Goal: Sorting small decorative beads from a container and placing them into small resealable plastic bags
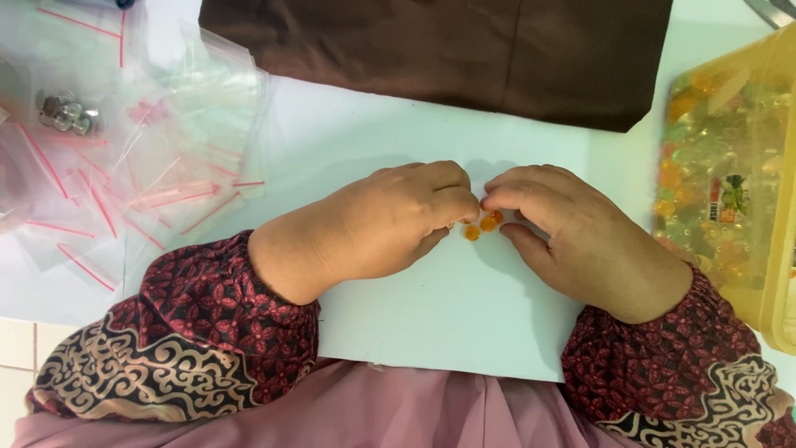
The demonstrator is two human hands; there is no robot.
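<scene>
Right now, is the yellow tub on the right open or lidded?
Open: the yellow tub shows no lid, and its orange and clear pieces lie exposed inside, seen from above.

Both forearms were brought in from the lower corners, the wrists angled inward. The left hand (390, 220) was laid knuckles up, fingers curled, thumb and forefinger pinched at the tip. The right hand (572, 232) was mirrored opposite, fingers bent downward, fingertips (491, 199) met almost against the left's.

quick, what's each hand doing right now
Left hand: curled, fingertips pinched at the small orange beads; whether it holds one cannot be told.
Right hand: curled, fingertips on the same beads; its grip cannot be told.
</scene>
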